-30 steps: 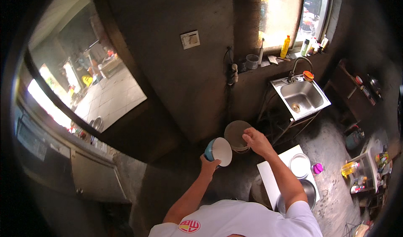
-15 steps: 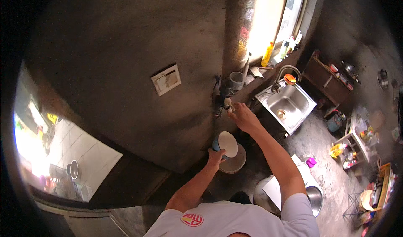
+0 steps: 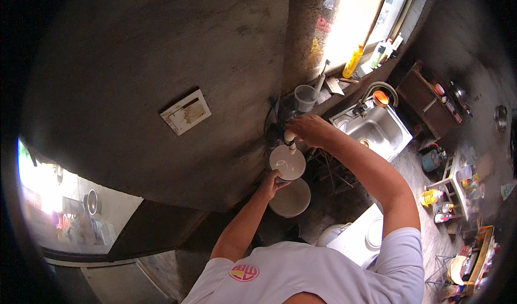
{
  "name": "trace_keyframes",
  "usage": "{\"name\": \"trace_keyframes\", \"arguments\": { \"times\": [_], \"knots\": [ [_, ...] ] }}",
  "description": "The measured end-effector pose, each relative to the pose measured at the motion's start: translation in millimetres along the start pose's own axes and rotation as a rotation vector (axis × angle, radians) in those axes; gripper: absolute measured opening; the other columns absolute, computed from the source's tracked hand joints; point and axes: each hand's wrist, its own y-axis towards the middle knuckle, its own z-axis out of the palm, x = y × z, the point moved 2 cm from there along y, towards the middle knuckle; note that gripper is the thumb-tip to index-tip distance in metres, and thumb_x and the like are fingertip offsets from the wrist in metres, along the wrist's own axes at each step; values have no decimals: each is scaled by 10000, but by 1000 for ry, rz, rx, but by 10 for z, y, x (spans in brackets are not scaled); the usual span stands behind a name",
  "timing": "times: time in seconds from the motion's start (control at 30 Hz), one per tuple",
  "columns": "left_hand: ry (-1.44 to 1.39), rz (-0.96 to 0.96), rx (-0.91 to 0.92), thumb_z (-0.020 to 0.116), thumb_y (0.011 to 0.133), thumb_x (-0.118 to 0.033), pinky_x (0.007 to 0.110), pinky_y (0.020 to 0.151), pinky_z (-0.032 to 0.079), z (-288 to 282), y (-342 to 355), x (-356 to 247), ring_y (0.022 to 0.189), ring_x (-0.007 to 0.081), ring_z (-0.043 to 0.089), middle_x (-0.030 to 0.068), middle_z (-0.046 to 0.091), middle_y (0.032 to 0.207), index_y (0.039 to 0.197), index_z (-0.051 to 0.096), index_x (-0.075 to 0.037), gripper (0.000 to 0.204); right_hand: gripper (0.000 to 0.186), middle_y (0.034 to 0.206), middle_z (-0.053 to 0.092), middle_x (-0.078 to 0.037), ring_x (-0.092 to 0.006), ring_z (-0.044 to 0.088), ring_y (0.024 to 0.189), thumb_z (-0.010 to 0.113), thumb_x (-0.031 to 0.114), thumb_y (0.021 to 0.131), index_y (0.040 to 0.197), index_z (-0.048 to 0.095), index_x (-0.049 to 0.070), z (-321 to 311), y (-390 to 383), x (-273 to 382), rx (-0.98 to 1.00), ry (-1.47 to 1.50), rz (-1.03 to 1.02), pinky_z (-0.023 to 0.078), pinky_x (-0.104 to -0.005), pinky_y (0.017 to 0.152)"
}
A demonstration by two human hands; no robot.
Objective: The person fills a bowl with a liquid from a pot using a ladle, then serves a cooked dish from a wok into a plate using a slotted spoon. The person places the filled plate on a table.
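Observation:
My left hand (image 3: 271,182) grips the rim and side of a bowl (image 3: 285,163), white inside and dark outside, holding it directly beneath a white plastic tap fitting (image 3: 292,147) on the dark wall. My right hand (image 3: 309,129) is closed over the top of that fitting, its fingertips partly hidden. Whether water runs into the bowl I cannot tell. A grey bucket (image 3: 291,200) stands on the floor just below the bowl.
Right of the tap is a steel sink (image 3: 377,134) with an orange bowl (image 3: 380,98). Bottles (image 3: 353,60) line the windowsill above. Low on the right are a white board (image 3: 347,239) with a basin and a cluttered shelf (image 3: 452,183).
My right hand has moved up and forward onto the wall tap. My left hand has raised the bowl from over the bucket to beneath the tap. The view has shifted toward the wall.

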Motion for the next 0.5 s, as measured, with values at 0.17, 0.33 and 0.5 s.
{"name": "trace_keyframes", "arguments": {
  "times": [0.17, 0.33, 0.5],
  "knots": [
    [-49, -41, -5, 593, 750, -101, 514, 957, 520, 51, 130, 11, 1134, 360, 509, 190, 452, 1203, 1213, 402, 45, 522, 320, 1087, 601, -60, -260, 598, 1034, 586, 128, 838, 1157, 592, 143, 16, 6, -96, -123, -199, -235, 492, -376, 850],
    [-39, -35, -20, 580, 743, -95, 521, 963, 514, 34, 68, -55, 1150, 372, 495, 203, 425, 1239, 1241, 379, 42, 554, 314, 1050, 605, -33, -212, 593, 1013, 580, 217, 848, 1159, 585, 179, -158, -30, -21, -85, -361, -218, 458, -367, 838],
    [-70, -91, -36, 573, 731, -88, 532, 950, 518, -153, 68, -38, 1148, 394, 497, 204, 434, 1236, 1285, 349, 32, 609, 300, 861, 638, -18, -205, 648, 868, 576, 346, 875, 1104, 579, 151, -239, -31, 443, 6, -477, 29, 442, -332, 715]
  ]
}}
